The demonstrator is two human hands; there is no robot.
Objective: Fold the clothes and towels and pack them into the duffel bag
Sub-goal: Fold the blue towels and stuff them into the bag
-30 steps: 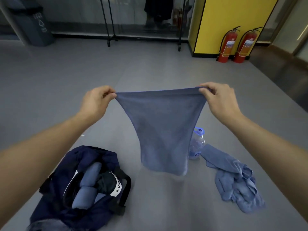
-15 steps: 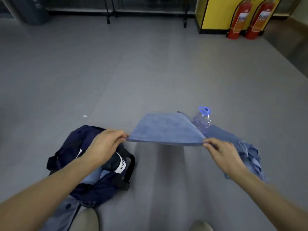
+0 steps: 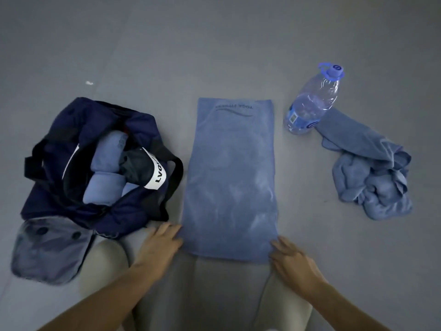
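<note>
Grey floor [image 3: 214, 44], person kneeling, pale trousers [image 3: 214, 295] at the bottom of the view. Blue towel [image 3: 229, 177] lies flat as a long rectangle running straight away from both hands. Its near short edge sits between them, and dark print at the far end reads upside down.

Left hand [image 3: 160, 244] is at the towel's near-left corner, fingers stretched out and loosely spread, tips touching the towel edge. Right hand [image 3: 293, 259] is at the near-right corner, fingers spread flat, tips on the cloth. Some motion blur on both, and no pinch is visible on either. The towel's near edge lies over the trousers.

Navy duffel bag [image 3: 71, 120] is beyond the left hand and to its outer side, just beside the towel's left long edge, mouth open. Inside are rolled blue towels [image 3: 105, 189] and a dark garment [image 3: 136, 166] with a white label [image 3: 157, 173]. Grey buttoned garment [image 3: 47, 252] lies outward of the left hand, touching the bag's near end.

Clear water bottle [image 3: 312, 103] with a blue cap stands well beyond the right hand, near the towel's far-right corner but apart from it. Crumpled blue towel [image 3: 372, 177] lies beyond and outward of the right hand, one end reaching the bottle's base.
</note>
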